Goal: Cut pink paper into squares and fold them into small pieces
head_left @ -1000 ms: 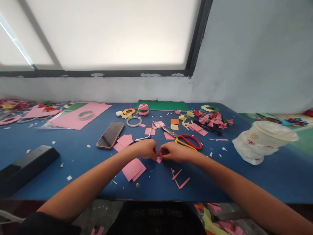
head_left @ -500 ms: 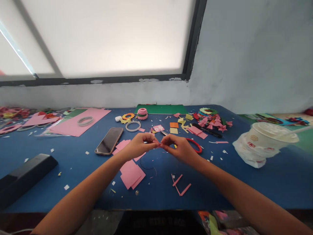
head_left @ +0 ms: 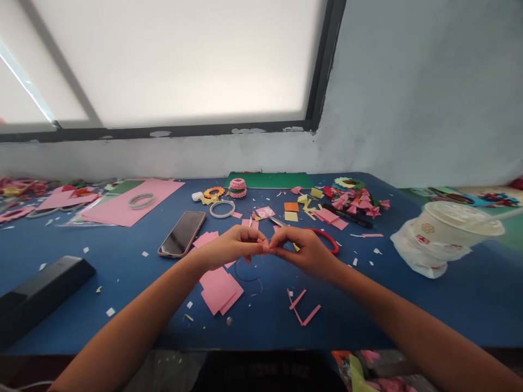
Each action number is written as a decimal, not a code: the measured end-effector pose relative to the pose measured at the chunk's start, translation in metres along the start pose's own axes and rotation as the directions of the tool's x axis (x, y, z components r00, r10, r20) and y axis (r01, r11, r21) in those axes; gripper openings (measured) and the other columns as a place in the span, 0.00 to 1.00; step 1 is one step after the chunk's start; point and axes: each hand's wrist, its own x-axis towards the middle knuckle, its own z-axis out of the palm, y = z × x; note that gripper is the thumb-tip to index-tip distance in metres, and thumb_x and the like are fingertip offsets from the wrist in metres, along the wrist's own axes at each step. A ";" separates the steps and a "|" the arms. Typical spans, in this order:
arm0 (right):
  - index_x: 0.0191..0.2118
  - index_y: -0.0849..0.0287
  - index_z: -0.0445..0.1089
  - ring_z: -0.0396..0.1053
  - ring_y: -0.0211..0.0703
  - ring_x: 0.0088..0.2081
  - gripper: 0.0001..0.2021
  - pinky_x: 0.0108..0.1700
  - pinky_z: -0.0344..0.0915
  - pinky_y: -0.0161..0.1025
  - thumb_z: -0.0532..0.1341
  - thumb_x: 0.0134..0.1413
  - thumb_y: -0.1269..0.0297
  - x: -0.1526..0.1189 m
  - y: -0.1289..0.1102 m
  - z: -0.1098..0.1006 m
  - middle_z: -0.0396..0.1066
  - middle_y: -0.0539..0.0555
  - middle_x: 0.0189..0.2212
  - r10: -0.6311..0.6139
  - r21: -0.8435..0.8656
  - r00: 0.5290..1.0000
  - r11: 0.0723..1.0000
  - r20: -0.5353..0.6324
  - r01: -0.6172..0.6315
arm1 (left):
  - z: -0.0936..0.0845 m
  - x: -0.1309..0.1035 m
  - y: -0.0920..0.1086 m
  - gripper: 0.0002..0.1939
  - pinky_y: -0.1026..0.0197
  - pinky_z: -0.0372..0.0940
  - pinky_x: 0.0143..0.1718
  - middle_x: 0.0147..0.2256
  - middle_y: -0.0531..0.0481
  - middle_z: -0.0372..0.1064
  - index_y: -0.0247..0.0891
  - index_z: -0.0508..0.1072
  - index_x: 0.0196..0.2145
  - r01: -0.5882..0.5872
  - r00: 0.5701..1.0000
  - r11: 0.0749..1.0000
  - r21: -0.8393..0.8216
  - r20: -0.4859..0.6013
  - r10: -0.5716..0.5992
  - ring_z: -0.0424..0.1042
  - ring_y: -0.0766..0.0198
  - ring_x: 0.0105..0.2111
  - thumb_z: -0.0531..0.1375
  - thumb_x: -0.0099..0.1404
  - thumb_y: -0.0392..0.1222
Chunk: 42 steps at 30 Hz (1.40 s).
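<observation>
My left hand (head_left: 239,244) and my right hand (head_left: 297,246) meet over the middle of the table, thumbs and forefingers pinched together on a small piece of pink paper (head_left: 263,243). Most of that paper is hidden by my fingertips. Red-handled scissors (head_left: 327,239) lie just beyond my right hand, their blades pointing left. Below my left wrist is a stack of pink paper squares (head_left: 220,291). Narrow pink paper strips (head_left: 304,313) rest nearer the front edge, to the right.
A phone (head_left: 182,234) lies left of my hands, beside pink sheets (head_left: 131,209) and a roll of tape (head_left: 222,209). Folded pink paper pieces (head_left: 362,201) are heaped at the back right. A lidded cup (head_left: 447,234) in a plastic bag stands at the right, a black box (head_left: 44,296) at the left.
My fingertips have closed further over the pink paper, so less of it shows. My right fingers have shifted slightly; the things on the table stay put.
</observation>
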 end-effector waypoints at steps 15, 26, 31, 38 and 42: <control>0.28 0.58 0.65 0.65 0.37 0.30 0.09 0.32 0.63 0.35 0.63 0.50 0.59 -0.006 0.009 0.014 0.67 0.50 0.27 -0.329 -0.005 0.944 0.944 0.025 0.329 | 0.004 0.004 -0.014 0.13 0.66 0.61 0.30 0.26 0.53 0.70 0.33 0.72 0.29 0.084 0.969 0.992 -0.097 0.240 -0.059 0.68 0.69 0.27 0.68 0.45 0.37; 0.26 0.57 0.59 0.62 0.37 0.30 0.16 0.31 0.62 0.35 0.62 0.45 0.49 -0.008 0.007 0.017 0.61 0.50 0.28 -0.391 -0.040 0.918 0.920 -0.073 0.389 | 0.021 0.002 -0.009 0.16 0.68 0.61 0.23 0.22 0.54 0.69 0.33 0.72 0.28 0.064 0.983 0.994 -0.088 0.176 -0.048 0.67 0.69 0.23 0.70 0.40 0.36; 0.31 0.56 0.63 0.62 0.37 0.33 0.08 0.35 0.62 0.37 0.57 0.56 0.58 -0.004 0.004 0.000 0.62 0.50 0.30 -0.345 -0.162 0.903 0.936 -0.256 0.312 | 0.023 0.004 -0.001 0.06 0.69 0.64 0.22 0.23 0.53 0.69 0.34 0.72 0.26 -0.227 0.944 0.945 -0.237 -0.291 0.154 0.68 0.71 0.23 0.65 0.49 0.37; 0.34 0.57 0.64 0.64 0.37 0.32 0.04 0.35 0.62 0.36 0.53 0.59 0.68 -0.006 0.004 0.004 0.66 0.51 0.29 -0.315 -0.167 0.934 0.943 -0.170 0.288 | 0.027 0.004 -0.001 0.08 0.70 0.65 0.23 0.24 0.54 0.66 0.34 0.69 0.25 -0.324 0.895 0.930 -0.174 -0.376 0.242 0.67 0.71 0.25 0.65 0.52 0.39; 0.33 0.58 0.65 0.64 0.35 0.30 0.05 0.33 0.61 0.34 0.53 0.59 0.70 -0.005 0.003 0.003 0.65 0.50 0.28 -0.300 -0.170 0.944 0.946 -0.137 0.276 | 0.028 0.003 -0.003 0.09 0.69 0.65 0.26 0.26 0.53 0.66 0.34 0.69 0.28 -0.315 0.875 0.949 -0.028 -0.396 0.279 0.67 0.71 0.26 0.64 0.54 0.41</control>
